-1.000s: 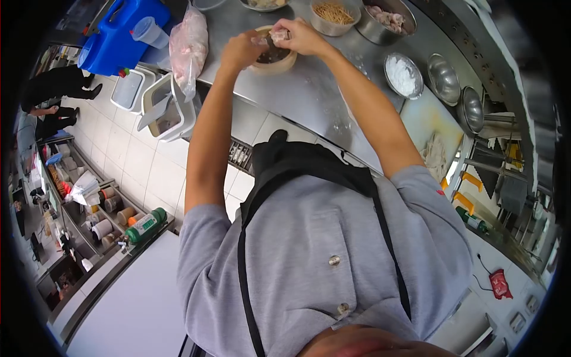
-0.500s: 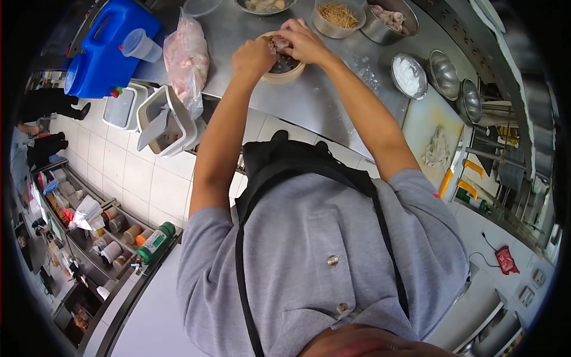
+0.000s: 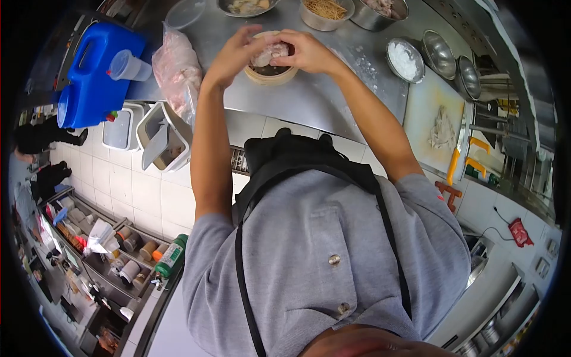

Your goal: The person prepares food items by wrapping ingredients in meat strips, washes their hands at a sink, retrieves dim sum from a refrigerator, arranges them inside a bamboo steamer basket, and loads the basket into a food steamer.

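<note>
A round, pale steamer basket [image 3: 273, 80] with a dark inside stands near the front edge of the steel table. Over it is a pale pink piece of raw meat [image 3: 269, 55]. My right hand [image 3: 309, 52] grips this meat from the right, its thumb on the near side and its fingers at the back. My left hand [image 3: 235, 53] is at the left side of the basket, fingers apart and slightly smeared by motion. Whether its fingertips touch the meat is hard to make out.
Behind stand bowls of yellowish sticks [image 3: 324, 12] and raw meat [image 3: 380, 7]. White powder fills a metal bowl [image 3: 405, 59] on the right, near a cutting board [image 3: 437, 101]. A bag of meat [image 3: 177, 65] and a blue jug [image 3: 98, 71] are on the left.
The meat has come up into clearer sight between my hands. My left hand has opened and shifted left, away from the meat. The camera view has shifted slightly.
</note>
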### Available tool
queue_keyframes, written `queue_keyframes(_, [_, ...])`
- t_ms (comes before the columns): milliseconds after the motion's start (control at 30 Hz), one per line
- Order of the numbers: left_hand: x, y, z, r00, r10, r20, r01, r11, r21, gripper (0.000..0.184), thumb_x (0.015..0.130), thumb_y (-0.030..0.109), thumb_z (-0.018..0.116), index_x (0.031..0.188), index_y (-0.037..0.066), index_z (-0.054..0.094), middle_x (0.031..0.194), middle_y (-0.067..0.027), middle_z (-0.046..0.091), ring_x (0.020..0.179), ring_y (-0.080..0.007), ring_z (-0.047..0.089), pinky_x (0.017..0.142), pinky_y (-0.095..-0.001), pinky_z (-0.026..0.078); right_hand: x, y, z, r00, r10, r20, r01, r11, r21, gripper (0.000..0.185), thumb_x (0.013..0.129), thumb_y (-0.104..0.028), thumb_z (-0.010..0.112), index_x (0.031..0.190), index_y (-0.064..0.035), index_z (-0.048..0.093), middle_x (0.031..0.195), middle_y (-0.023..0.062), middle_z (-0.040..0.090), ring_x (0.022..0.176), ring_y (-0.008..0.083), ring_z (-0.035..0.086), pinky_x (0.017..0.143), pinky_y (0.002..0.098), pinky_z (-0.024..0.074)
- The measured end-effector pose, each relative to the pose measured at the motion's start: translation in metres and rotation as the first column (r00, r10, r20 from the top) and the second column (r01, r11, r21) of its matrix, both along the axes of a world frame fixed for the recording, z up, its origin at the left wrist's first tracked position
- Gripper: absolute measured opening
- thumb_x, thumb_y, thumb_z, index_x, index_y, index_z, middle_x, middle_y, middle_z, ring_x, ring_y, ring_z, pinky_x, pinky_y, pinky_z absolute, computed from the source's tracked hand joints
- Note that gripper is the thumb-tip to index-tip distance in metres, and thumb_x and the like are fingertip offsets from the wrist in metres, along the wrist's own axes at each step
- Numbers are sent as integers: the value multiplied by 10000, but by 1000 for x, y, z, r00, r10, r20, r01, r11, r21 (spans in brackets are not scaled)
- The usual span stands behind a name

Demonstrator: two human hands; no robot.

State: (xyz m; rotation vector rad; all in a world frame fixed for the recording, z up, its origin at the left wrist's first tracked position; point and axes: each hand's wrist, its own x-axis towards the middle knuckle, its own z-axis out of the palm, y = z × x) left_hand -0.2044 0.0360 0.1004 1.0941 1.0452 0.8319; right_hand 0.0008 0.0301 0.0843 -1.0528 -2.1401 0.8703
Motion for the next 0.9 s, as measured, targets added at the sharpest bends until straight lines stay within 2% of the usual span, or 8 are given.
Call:
queue_keyframes(100, [-7, -4, -10, 895, -260, -363, 376, 878, 297, 538, 843, 218, 748, 1253, -50, 527, 1105, -141, 630, 995, -186, 624, 860, -313, 505, 8, 1, 3, 997, 28, 74, -22, 996, -89, 363, 791, -170, 753, 1100, -21, 635, 1012, 53, 641, 884, 149, 606, 758, 294, 482])
queue_keyframes(167, [-7, -8, -14, 942, -284, -178, 316, 930, 188, 485, 772, 32, 770, 1201, -59, 563, 1051, -107, 652, 941, -173, 639, 861, -293, 508, 12, 4, -5, 997, 72, -14, -74, 972, -225, 343, 797, -157, 753, 1093, -28, 636, 1002, 40, 640, 880, 129, 601, 743, 279, 479])
queue_keyframes(333, [-19, -4, -26, 951, -298, 76, 285, 948, 143, 419, 796, 20, 735, 1175, -55, 573, 1044, -102, 657, 923, -162, 645, 855, -272, 509, 23, 4, -11, 923, 12, -385, -248, 784, -570, 284, 828, -113, 734, 1083, -40, 632, 1009, 13, 635, 897, 79, 585, 719, 241, 475])
queue_keyframes(400, [-18, -6, -25, 948, -271, 166, 250, 959, 136, 401, 790, 30, 745, 1150, -49, 588, 1028, -95, 662, 927, -160, 647, 848, -269, 510, 24, 8, -18, 896, -78, -436, -189, 822, -537, 430, 723, -185, 780, 1110, -66, 635, 1009, 71, 665, 912, 171, 637, 765, 318, 509])
queue_keyframes(433, [-13, -10, -24, 978, -206, -34, 208, 946, 249, 392, 765, 47, 764, 1117, -31, 611, 1001, -100, 671, 920, -187, 654, 838, -290, 513, 23, 8, -21, 896, -81, -436, -188, 821, -538, 430, 723, -185, 780, 1110, -66, 635, 1009, 71, 665, 912, 171, 637, 765, 318, 509])
queue_keyframes(500, [-3, -15, -32, 968, -115, -225, 192, 914, 358, 383, 740, 65, 783, 1084, -13, 634, 974, -105, 680, 914, -215, 660, 829, -311, 516, 18, 8, -28, 972, -96, 215, 80, 994, 80, 426, 713, -162, 752, 1108, -74, 619, 1039, 105, 656, 943, 288, 642, 798, 384, 519])
queue_keyframes(567, [8, -18, -56, 756, 294, -586, 305, 633, 711, 420, 665, 98, 820, 1044, 30, 651, 993, -135, 664, 903, -293, 628, 788, -397, 513, 8, 2, -38, 965, -129, 229, 107, 988, 109, 412, 708, -141, 747, 1094, -73, 620, 1037, 110, 650, 956, 308, 624, 818, 395, 510])
queue_keyframes(900, [17, -35, -66, 684, 414, -601, 283, 608, 742, 329, 677, 138, 817, 956, 18, 692, 989, -159, 602, 889, -341, 605, 767, -412, 507, 12, -3, -57, 923, -369, 109, 334, 908, 251, 288, 758, -190, 690, 1028, -100, 647, 1033, 96, 653, 1008, 319, 595, 831, 440, 504])
